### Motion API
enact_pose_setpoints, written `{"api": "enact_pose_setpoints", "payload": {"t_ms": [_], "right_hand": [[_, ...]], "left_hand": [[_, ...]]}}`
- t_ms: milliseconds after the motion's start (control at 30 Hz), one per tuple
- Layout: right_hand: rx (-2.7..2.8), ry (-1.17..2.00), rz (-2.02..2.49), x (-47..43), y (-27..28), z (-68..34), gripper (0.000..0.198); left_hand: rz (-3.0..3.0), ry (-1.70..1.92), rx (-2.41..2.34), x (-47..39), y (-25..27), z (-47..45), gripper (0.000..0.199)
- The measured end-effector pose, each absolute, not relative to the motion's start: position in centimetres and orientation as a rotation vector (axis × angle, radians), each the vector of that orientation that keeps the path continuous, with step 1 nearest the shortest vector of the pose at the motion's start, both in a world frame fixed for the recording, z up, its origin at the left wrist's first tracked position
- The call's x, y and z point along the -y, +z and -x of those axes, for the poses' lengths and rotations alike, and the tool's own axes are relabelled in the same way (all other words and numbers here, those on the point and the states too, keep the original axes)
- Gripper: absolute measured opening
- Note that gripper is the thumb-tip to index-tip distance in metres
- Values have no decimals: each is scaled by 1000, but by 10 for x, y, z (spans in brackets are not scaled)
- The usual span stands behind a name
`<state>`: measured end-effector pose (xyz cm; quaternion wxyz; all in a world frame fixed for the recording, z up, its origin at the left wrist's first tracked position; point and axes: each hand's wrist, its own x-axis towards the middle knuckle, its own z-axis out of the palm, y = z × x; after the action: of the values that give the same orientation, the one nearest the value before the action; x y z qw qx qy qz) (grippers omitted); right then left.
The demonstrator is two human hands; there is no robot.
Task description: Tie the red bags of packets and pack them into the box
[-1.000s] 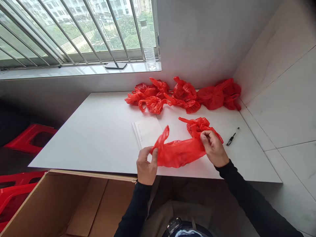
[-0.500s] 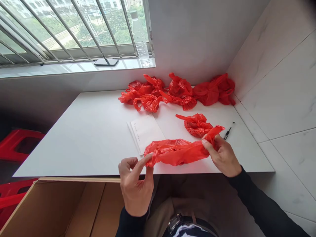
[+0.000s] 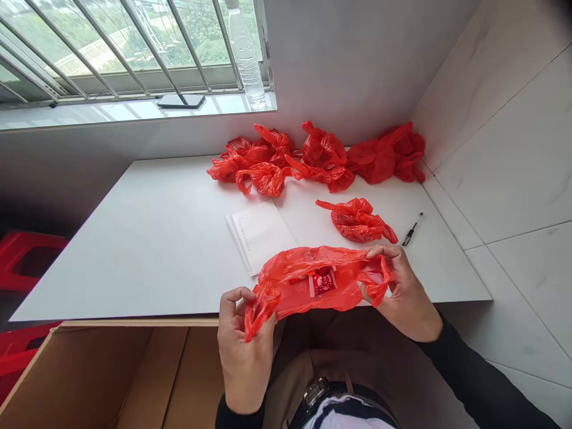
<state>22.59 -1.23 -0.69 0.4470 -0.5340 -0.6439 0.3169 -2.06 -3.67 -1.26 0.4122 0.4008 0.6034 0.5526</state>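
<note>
A red plastic bag is stretched between my two hands at the table's front edge, its mouth spread apart. Inside it lies a small red-and-white wrapped packet; whatever lies deeper is hidden. My left hand pinches the bag's left handle, fingers closed on the film. On the other side my right hand grips the right handle between thumb and fingers. Just beyond the bag, another crumpled red bag rests on the white table.
Several knotted red bags line the wall. A white notebook and a black pen lie on the table. A bottle and a phone sit on the sill. An open cardboard box is at lower left, near red stools.
My hands have spread the bag's mouth, so the packet inside now shows. The right hand has shifted its hold on the handle. The view has tilted slightly downward.
</note>
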Motion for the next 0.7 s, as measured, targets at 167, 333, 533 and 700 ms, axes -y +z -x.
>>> {"api": "enact_pose_setpoints", "payload": {"t_ms": [167, 333, 533, 700], "right_hand": [[1637, 760, 1319, 17, -6, -227, 46], [1693, 715, 1373, 20, -4, -232, 48], [1817, 562, 1423, 23, 5, -239, 35], [1891, 510, 1433, 33, 9, -248, 33]], "left_hand": [[-1061, 1339, -1575, 36, -15, 25, 26], [-1379, 1369, -1707, 33, -14, 31, 22], [-1781, 1129, -1371, 32, -5, 55, 31], [-2027, 1209, -1401, 35, -1, 68, 20]]}}
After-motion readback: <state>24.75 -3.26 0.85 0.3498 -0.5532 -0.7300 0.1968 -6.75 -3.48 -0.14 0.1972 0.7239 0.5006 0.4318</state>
